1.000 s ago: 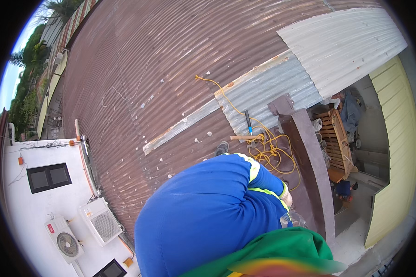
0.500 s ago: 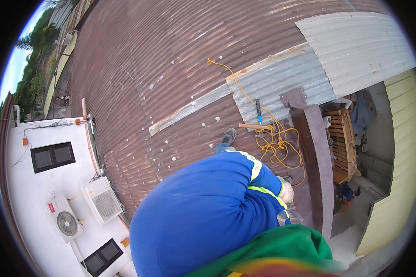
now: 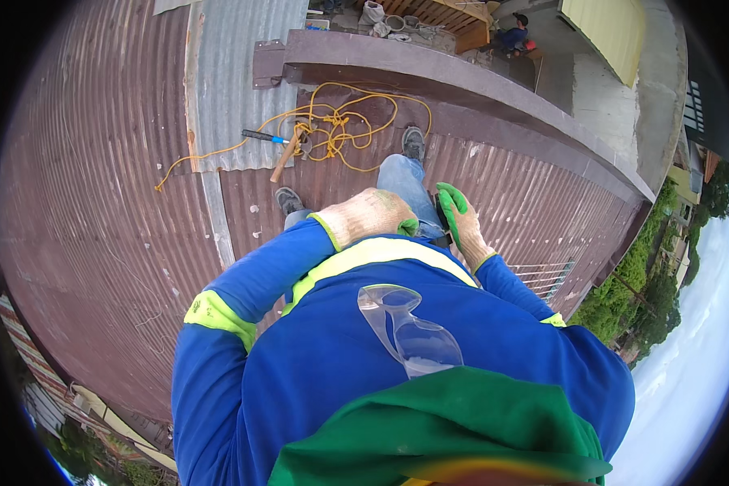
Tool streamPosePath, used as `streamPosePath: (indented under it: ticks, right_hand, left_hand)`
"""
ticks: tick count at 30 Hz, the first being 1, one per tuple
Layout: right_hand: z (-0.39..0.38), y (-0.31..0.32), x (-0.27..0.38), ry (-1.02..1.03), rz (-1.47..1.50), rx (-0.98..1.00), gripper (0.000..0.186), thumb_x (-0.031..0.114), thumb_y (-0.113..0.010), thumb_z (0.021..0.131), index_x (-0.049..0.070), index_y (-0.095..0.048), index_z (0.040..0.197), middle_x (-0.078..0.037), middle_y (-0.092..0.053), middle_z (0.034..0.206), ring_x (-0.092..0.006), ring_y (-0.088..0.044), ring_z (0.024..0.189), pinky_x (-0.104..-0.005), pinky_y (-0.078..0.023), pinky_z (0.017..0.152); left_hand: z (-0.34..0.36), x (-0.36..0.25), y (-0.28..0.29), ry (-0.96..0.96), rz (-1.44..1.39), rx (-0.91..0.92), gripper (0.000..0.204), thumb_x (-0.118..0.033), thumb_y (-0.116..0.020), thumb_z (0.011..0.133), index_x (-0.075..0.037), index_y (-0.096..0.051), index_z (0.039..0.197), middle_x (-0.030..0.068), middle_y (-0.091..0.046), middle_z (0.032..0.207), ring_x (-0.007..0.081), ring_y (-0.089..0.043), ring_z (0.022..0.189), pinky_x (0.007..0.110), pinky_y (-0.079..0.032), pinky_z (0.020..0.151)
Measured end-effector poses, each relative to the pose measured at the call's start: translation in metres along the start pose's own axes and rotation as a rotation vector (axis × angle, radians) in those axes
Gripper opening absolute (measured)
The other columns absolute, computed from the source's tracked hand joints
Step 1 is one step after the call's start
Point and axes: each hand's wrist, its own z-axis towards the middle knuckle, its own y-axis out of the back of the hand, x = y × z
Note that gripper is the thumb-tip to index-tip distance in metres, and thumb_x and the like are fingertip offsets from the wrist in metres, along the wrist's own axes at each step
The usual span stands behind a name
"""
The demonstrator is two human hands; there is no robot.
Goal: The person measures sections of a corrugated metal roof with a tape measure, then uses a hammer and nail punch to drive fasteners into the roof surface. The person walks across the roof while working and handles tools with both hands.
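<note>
Both my hands wear cream work gloves with green palms and fingers. My left hand (image 3: pixel 373 217) is at the front of my waist, its fingers curled closed; what they hold, if anything, is hidden. At my right hip, my right hand (image 3: pixel 465 225) has its fingers against a narrow dark item (image 3: pixel 441 212), which I cannot make out clearly. Past my feet lies a tangled yellow rope (image 3: pixel 340 121) on the roof. Beside the rope are a tool with a black and blue handle (image 3: pixel 261 136) and a tool with a wooden handle (image 3: pixel 283 159).
I stand on brown corrugated roofing (image 3: pixel 105 202) with a grey metal sheet (image 3: pixel 243 73) let into it. A raised brown ledge (image 3: pixel 462 77) edges the roof. Beyond and below it are wooden slats (image 3: pixel 433 20) and another person (image 3: pixel 512 36). Clear glasses (image 3: pixel 409 328) hang at my chest.
My body and view have turned to the right. Both gloved hands are now at my waist; before, only one glove showed, low at the right. The rope and tools lie on the roof in both frames.
</note>
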Motion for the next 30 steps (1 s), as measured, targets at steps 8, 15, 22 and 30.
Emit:
streamPosePath:
  ticks: [8, 15, 22, 30]
  right_hand:
    - [-0.011, 0.008, -0.023, 0.014, 0.016, 0.074, 0.041, 0.040, -0.060, 0.109, 0.013, -0.071, 0.138, -0.015, -0.068, 0.139, -0.0294, -0.065, 0.131, -0.0406, -0.049, 0.111]
    - [-0.033, 0.006, -0.017, 0.032, -0.003, 0.004, 0.041, 0.037, -0.060, 0.109, 0.010, -0.070, 0.139, -0.017, -0.068, 0.137, -0.0282, -0.065, 0.129, -0.0398, -0.050, 0.110]
    - [-0.042, 0.010, -0.020, 0.134, -0.173, -0.058, 0.041, 0.037, -0.057, 0.110, 0.012, -0.068, 0.141, -0.017, -0.068, 0.136, -0.0322, -0.065, 0.129, -0.0410, -0.050, 0.110]
    - [-0.046, 0.009, -0.024, 0.037, 0.044, -0.031, 0.050, 0.046, -0.048, 0.113, 0.010, -0.066, 0.143, -0.014, -0.069, 0.140, -0.0253, -0.064, 0.129, -0.0381, -0.048, 0.112]
  left_hand:
    - [0.047, 0.001, -0.003, 0.322, -0.069, 0.012, 0.042, -0.047, -0.067, 0.096, -0.011, -0.076, 0.116, 0.0204, -0.078, 0.108, 0.0403, -0.074, 0.103, 0.048, -0.057, 0.092]
    - [0.087, -0.009, -0.015, 0.098, 0.279, 0.189, 0.043, -0.043, -0.070, 0.092, -0.010, -0.076, 0.118, 0.0205, -0.077, 0.108, 0.0392, -0.075, 0.105, 0.052, -0.058, 0.093]
    - [0.094, -0.020, -0.010, 0.042, 0.243, 0.317, 0.032, -0.017, -0.070, 0.086, -0.009, -0.076, 0.116, 0.0189, -0.078, 0.106, 0.0399, -0.075, 0.102, 0.050, -0.060, 0.088]
    - [0.100, -0.019, -0.032, 0.002, 0.240, 0.164, 0.033, -0.015, -0.066, 0.090, -0.009, -0.071, 0.122, 0.0214, -0.076, 0.106, 0.0419, -0.074, 0.104, 0.052, -0.058, 0.090]
